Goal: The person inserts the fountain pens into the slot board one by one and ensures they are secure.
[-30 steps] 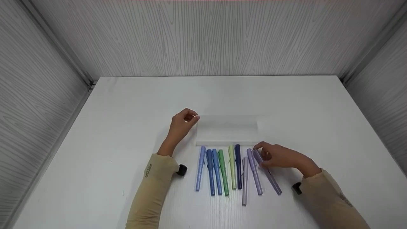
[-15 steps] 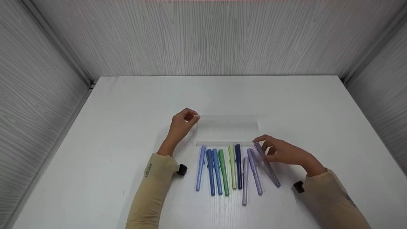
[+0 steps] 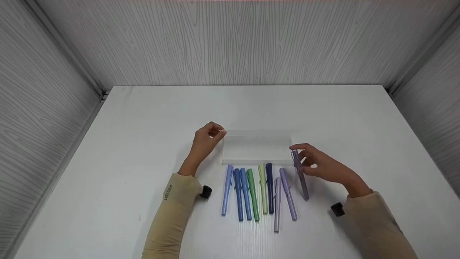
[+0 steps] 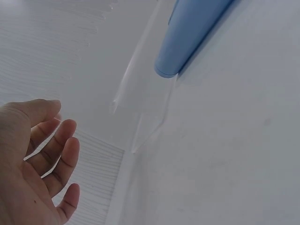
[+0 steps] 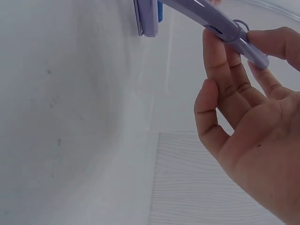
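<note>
My right hand [image 3: 325, 166] pinches a purple pen [image 3: 303, 185] between thumb and fingers at the right end of a clear plastic tray [image 3: 257, 161]. The pen slants, its clip end up near the index finger. In the right wrist view the thumb presses on the pen [image 5: 201, 11] from one side and the fingers support the other. My left hand [image 3: 205, 144] pinches the tray's far left corner between thumb and index finger. Seen from the left wrist, the other fingers of that hand [image 4: 44, 157] stay loosely bent beside the tray wall.
In front of the tray several pens lie side by side: light blue [image 3: 226, 190], blue [image 3: 238, 194], green [image 3: 252, 194], yellow-green [image 3: 262, 189], navy [image 3: 270, 189], and two lilac ones, the pale lilac pen [image 3: 277, 208] sitting closest to me. Grey panels [image 3: 244, 43] enclose the white table.
My right hand has lifted the purple pen off the table and carried it forward, turning it more upright beside the tray's right end. My left hand and the other pens have stayed put.
</note>
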`<state>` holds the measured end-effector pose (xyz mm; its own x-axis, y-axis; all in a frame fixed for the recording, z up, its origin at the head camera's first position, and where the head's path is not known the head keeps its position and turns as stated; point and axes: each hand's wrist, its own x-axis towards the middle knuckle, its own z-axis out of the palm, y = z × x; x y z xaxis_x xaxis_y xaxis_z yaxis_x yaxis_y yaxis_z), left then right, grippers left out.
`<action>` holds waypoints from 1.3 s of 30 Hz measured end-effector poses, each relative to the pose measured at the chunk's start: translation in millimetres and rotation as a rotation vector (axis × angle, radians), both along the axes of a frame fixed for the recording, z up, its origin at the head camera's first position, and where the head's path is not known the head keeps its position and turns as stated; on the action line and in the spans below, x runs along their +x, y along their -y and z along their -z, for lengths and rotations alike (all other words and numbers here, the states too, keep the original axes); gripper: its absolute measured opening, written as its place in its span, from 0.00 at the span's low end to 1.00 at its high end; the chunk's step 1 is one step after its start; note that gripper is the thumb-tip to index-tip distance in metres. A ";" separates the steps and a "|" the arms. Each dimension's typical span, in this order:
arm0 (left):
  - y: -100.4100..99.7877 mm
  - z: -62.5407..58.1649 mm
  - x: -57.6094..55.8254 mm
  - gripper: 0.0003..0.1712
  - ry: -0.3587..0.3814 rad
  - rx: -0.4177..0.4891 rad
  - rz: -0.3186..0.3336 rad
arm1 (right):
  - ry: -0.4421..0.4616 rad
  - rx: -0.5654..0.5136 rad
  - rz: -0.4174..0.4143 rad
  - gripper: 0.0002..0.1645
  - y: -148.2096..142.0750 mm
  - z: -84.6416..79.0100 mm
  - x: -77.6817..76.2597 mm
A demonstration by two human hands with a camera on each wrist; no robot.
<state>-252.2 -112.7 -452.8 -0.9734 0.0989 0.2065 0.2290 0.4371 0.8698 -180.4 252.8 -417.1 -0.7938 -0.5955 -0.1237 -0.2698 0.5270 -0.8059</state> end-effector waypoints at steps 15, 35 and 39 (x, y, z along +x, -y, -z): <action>0.0 -2.1 -0.3 0.10 0.019 0.001 0.004 | -0.063 -0.170 0.106 0.34 -2.7 -8.6 -17.2; -0.6 -3.8 1.0 0.11 0.045 -0.015 -0.009 | -0.152 -0.293 0.226 0.34 4.4 -12.4 -41.5; -0.5 -3.3 1.5 0.10 0.042 -0.009 -0.008 | -0.155 -0.324 0.234 0.34 5.3 -11.5 -44.8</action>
